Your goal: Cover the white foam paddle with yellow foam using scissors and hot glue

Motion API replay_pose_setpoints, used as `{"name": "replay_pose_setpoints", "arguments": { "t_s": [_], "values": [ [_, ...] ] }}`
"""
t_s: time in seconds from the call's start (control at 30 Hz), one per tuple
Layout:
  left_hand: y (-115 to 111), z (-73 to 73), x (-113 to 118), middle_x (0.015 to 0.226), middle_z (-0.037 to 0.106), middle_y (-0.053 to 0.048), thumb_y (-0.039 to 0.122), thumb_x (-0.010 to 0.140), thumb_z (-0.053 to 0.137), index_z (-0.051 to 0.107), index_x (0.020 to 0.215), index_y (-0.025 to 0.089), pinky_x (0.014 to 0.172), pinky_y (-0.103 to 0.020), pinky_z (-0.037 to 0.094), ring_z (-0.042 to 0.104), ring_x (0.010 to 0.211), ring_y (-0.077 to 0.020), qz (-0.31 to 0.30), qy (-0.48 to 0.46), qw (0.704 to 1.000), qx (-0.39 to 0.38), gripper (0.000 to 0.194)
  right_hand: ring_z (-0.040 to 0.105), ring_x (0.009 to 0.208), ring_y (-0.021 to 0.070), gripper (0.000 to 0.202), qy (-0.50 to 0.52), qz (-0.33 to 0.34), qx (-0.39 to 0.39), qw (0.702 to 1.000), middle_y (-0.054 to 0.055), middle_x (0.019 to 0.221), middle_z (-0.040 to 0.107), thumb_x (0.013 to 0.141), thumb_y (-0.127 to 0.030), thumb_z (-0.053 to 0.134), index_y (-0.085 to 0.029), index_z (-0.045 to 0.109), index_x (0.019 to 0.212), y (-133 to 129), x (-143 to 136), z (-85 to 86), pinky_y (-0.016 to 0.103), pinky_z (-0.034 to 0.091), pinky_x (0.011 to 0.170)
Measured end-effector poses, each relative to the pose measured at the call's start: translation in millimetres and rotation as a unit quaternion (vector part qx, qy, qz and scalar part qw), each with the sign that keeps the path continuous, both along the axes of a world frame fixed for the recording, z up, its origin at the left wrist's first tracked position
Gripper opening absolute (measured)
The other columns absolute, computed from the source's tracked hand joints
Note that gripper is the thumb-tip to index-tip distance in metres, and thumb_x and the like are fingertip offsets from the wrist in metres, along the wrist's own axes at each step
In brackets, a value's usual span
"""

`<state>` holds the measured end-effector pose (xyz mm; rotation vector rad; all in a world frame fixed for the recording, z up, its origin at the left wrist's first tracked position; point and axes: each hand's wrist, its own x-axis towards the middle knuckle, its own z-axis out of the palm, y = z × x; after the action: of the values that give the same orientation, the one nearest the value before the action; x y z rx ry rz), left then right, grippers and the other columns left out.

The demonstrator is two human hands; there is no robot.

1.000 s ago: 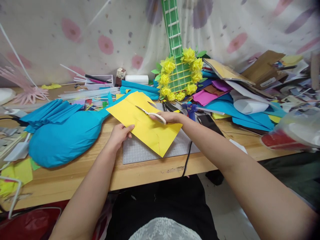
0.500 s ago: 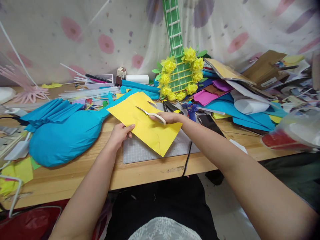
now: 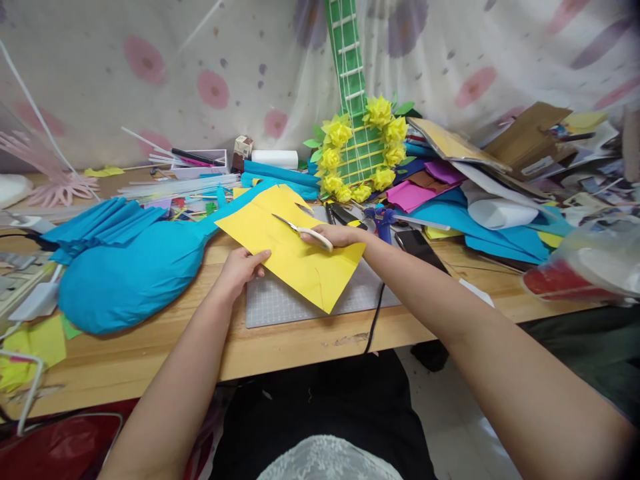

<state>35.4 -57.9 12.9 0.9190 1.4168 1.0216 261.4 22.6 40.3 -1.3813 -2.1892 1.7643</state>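
My left hand (image 3: pixel 245 265) pinches the near left edge of a yellow sheet of paper (image 3: pixel 265 233), thumb on top and fingers underneath. The sheet is tilted above a grey cutting mat (image 3: pixel 270 310), and its far edge has a jagged cut-out. In my right hand (image 3: pixel 340 235) is a pair of scissors (image 3: pixel 316 237) with white handles. Their blades lie over the middle of the paper, pointing to the far left; I cannot tell whether they cut into it. A thin curved line shows near the sheet's close corner.
Left of the paper lies a blue paper-covered rounded shape (image 3: pixel 130 277). Behind stands a green paper guitar (image 3: pixel 357 153) ringed with yellow paper flowers. A blue glue gun (image 3: pixel 383 220) and a black phone (image 3: pixel 420 250) are at right, before piled papers (image 3: pixel 505 227). A plastic-wrapped red cup (image 3: pixel 565 279) sits far right.
Almost nothing differs. The yellow paper, with both hands and the scissors, has shifted very slightly to the right.
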Motion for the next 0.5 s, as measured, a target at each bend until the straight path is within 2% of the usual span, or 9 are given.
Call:
{"name": "replay_pose_setpoints", "arguments": {
  "t_s": [0.07,0.17,0.27,0.37,0.5],
  "values": [
    [1,1.6,-4,0.068,0.065,-0.006,0.038,0.055,0.077,0.062,0.079,0.010,0.033,-0.017,0.015,0.046,0.037,-0.0054,0.009,-0.002,1.000,-0.006,0.039,0.064,0.073,0.0175,0.061,0.009,-0.005,0.006,1.000,0.012,0.097,0.068,0.073,-0.068,0.056,-0.012,0.063,0.094,-2,1,2.1,0.025,0.052,0.061],
    [5,1.7,-12,0.069,0.065,-0.006,0.043,0.064,0.071,0.060,0.080,0.011,0.032,-0.017,0.014,0.048,0.037,-0.0062,0.071,-0.009,0.997,-0.002,0.038,0.062,0.071,0.0154,0.054,0.026,-0.012,0.004,1.000,0.010,0.094,0.068,0.076,-0.063,0.057,-0.012,0.062,0.093,-6,4,3.8,0.023,0.051,0.061],
    [9,-2.3,-17,0.060,0.062,-0.003,0.034,0.066,0.069,0.060,0.077,0.012,0.032,-0.017,0.016,0.043,0.035,-0.0049,0.115,0.012,0.993,0.021,0.027,0.061,0.071,0.0137,0.049,0.034,-0.009,-0.007,0.999,0.010,0.093,0.067,0.080,-0.058,0.056,-0.011,0.061,0.093,-8,10,0.9,0.021,0.050,0.060],
    [9,-4.8,-14,0.055,0.060,0.000,0.023,0.065,0.068,0.061,0.073,0.011,0.033,-0.018,0.021,0.039,0.034,-0.0049,0.119,0.039,0.992,0.032,0.016,0.059,0.072,0.0120,0.046,0.042,-0.014,-0.011,0.999,0.009,0.096,0.065,0.082,-0.055,0.055,-0.011,0.061,0.097,-8,15,-5.9,0.019,0.049,0.060],
    [5,-1.0,-4,0.058,0.061,-0.001,0.020,0.064,0.066,0.061,0.069,0.011,0.036,-0.020,0.028,0.039,0.034,-0.0048,0.112,0.026,0.993,0.036,0.011,0.057,0.070,0.0117,0.048,0.038,-0.020,0.005,0.999,0.006,0.090,0.064,0.080,-0.056,0.058,-0.013,0.061,0.101,-4,21,-14.2,0.017,0.048,0.058]
  ]
}}
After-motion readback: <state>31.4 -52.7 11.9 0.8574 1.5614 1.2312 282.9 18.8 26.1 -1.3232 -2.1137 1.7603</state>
